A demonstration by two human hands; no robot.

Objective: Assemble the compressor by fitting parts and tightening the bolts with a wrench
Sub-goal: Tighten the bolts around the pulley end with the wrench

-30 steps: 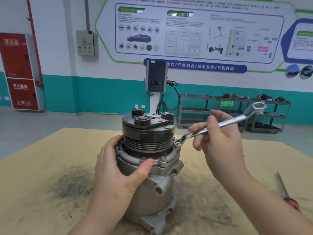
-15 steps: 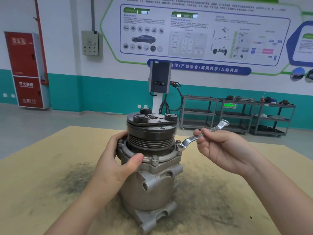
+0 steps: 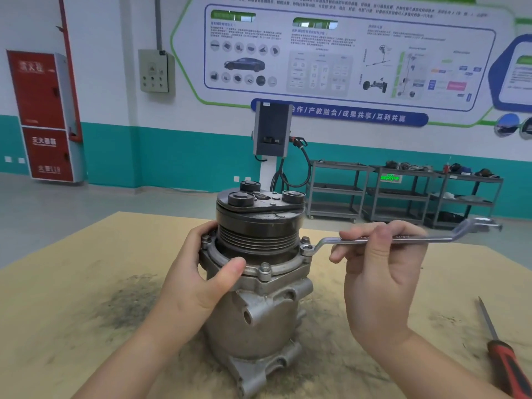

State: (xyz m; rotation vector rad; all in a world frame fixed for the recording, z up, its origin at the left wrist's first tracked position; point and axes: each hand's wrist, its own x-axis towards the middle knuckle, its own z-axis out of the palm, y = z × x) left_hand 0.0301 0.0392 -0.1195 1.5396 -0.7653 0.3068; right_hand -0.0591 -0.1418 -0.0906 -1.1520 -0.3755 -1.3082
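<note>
A grey metal compressor [image 3: 267, 321] stands upright on the wooden table [image 3: 72, 298], with a dark grooved pulley [image 3: 256, 234] on top. My left hand [image 3: 198, 283] grips its bolted flange from the left, thumb on the front rim. My right hand [image 3: 377, 272] holds a silver ring wrench [image 3: 437, 239] by its shaft. The wrench lies almost level, pointing right, and its ring end sits on a flange bolt [image 3: 306, 249] at the right side. Another flange bolt [image 3: 264, 270] shows at the front.
A red-handled screwdriver [image 3: 502, 351] lies on the table at the far right. Dark grime marks the tabletop left of the compressor. Behind the table stand a charging post [image 3: 272, 133] and grey shelf carts [image 3: 403, 194].
The wrench handle has swung round the bolt, from pointing up and away to lying level toward the right. My left hand stays on the flange.
</note>
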